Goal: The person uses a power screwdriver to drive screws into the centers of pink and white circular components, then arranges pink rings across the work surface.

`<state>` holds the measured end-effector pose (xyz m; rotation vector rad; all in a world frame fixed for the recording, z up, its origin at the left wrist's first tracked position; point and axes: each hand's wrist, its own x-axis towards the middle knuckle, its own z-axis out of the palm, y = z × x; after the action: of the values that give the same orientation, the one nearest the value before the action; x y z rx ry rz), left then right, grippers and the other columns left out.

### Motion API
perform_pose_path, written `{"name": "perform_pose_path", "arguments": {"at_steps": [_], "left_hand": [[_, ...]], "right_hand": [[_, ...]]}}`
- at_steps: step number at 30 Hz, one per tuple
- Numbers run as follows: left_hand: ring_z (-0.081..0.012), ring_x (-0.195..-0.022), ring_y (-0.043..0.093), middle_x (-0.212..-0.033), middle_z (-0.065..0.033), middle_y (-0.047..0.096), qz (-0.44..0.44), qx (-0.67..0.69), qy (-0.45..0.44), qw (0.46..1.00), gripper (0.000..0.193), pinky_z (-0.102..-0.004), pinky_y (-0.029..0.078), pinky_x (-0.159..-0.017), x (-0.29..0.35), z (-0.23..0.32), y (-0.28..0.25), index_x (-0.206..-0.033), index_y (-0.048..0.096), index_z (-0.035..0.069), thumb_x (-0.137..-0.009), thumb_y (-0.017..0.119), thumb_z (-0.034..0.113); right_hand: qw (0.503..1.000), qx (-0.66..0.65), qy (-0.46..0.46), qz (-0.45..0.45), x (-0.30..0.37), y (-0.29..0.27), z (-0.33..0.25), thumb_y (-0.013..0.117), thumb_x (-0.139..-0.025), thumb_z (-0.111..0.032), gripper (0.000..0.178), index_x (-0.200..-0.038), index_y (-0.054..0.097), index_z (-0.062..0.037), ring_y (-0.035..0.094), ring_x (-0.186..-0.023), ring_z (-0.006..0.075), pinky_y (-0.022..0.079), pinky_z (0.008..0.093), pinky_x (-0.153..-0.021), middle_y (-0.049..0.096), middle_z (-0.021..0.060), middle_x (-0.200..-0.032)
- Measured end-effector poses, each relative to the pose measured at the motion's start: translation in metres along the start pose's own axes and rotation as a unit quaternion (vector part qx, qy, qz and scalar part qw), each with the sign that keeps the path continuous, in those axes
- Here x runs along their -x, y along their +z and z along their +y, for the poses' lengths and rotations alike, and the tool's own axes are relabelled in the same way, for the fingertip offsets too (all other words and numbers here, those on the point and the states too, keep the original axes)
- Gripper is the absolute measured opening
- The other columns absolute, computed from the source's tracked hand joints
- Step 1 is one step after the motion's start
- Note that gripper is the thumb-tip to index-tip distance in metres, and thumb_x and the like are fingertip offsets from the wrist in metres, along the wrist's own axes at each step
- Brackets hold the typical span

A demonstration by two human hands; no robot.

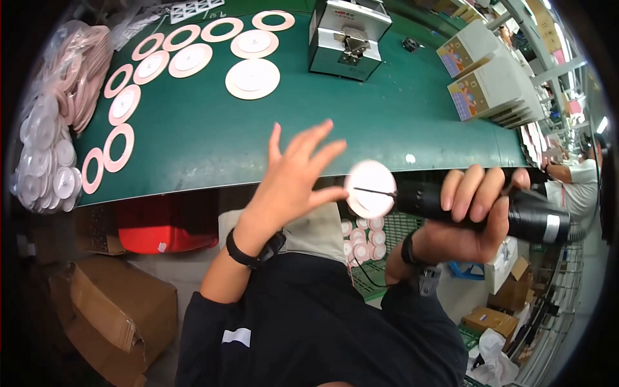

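Note:
My right hand (474, 213) is wrapped round a black electric screwdriver (540, 222), which lies sideways with its thin bit pointing left. The bit crosses in front of a round white disc with a pale pink rim (369, 205) at the table's front edge. What supports that disc I cannot tell. My left hand (293, 171) is open, fingers spread over the front of the green table; its thumb tip is at the disc's left edge, and whether they touch is unclear. Farther back lie pink rings (118, 162) and pink rings with white discs in them (253, 92).
A silver metal box with a latch (348, 48) stands at the back of the green table (193, 158). Bagged pink rings (87, 84) and clear plastic discs (48, 158) pile up on the left. Picture-printed boxes (483, 97) stand right. Below are a green crate (400, 242) and a red bin (161, 229).

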<state>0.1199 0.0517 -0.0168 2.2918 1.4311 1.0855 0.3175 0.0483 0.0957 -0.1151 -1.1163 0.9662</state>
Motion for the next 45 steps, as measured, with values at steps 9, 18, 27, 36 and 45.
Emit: {"name": "perform_pose_path", "arguments": {"at_steps": [9,18,27,36,45], "left_hand": [[-0.0364,-0.132,0.048,-0.145,-0.0173,0.05,-0.066,-0.157,-0.072,0.983,0.051,-0.0492,0.034,-0.114,-0.031,-0.14,-0.079,-0.124,0.066,0.013,-0.083,0.077,0.041],[-0.0361,-0.126,0.052,-0.135,-0.0161,0.056,-0.227,-0.045,-0.047,0.972,0.06,-0.0427,0.046,-0.104,-0.086,-0.122,-0.113,-0.125,0.064,0.009,-0.073,0.085,0.033],[-0.0343,-0.122,0.054,-0.126,-0.0125,0.055,-0.444,-0.101,0.037,0.889,0.083,-0.0427,0.048,-0.1,-0.149,-0.137,-0.106,-0.133,0.058,0.009,-0.06,0.092,0.029],[-0.0336,-0.12,0.053,-0.128,-0.0107,0.051,-0.435,0.024,0.063,0.898,0.09,-0.0406,0.047,-0.099,-0.145,-0.187,-0.115,-0.138,0.057,0.012,-0.056,0.093,0.024],[-0.0324,-0.112,0.053,-0.122,-0.011,0.05,-0.382,0.024,0.113,0.917,0.09,-0.0404,0.045,-0.095,-0.132,-0.188,-0.095,-0.139,0.057,0.016,-0.056,0.092,0.025]], "right_hand": [[0.994,0.09,0.063,0.019,-0.002,-0.02,0.01,0.054,-0.096,-0.006,0.037,-0.131,0.042,-0.0041,0.046,-0.052,0.0144,0.043,0.0317,-0.052,0.045,0.0039,-0.07],[0.994,0.085,0.045,-0.041,-0.101,-0.011,0.062,0.055,-0.095,-0.003,0.036,-0.129,0.045,-0.003,0.043,-0.05,0.0131,0.041,0.0309,-0.052,0.043,0.0026,-0.068],[0.965,0.255,0.02,-0.057,-0.187,-0.009,0.164,0.069,-0.089,-0.006,0.027,-0.112,0.057,0.0002,0.049,-0.051,0.0137,0.043,0.0312,-0.053,0.052,0.0044,-0.065],[0.974,0.143,0.14,-0.101,-0.139,0.005,0.156,0.063,-0.09,-0.007,0.035,-0.121,0.049,-0.0007,0.042,-0.046,0.0112,0.041,0.0303,-0.049,0.044,0.0022,-0.063],[0.955,0.135,0.176,-0.195,-0.076,0.033,0.171,0.062,-0.092,-0.009,0.034,-0.118,0.04,-0.01,0.042,-0.045,0.0125,0.043,0.0313,-0.049,0.045,0.001,-0.066]]}}
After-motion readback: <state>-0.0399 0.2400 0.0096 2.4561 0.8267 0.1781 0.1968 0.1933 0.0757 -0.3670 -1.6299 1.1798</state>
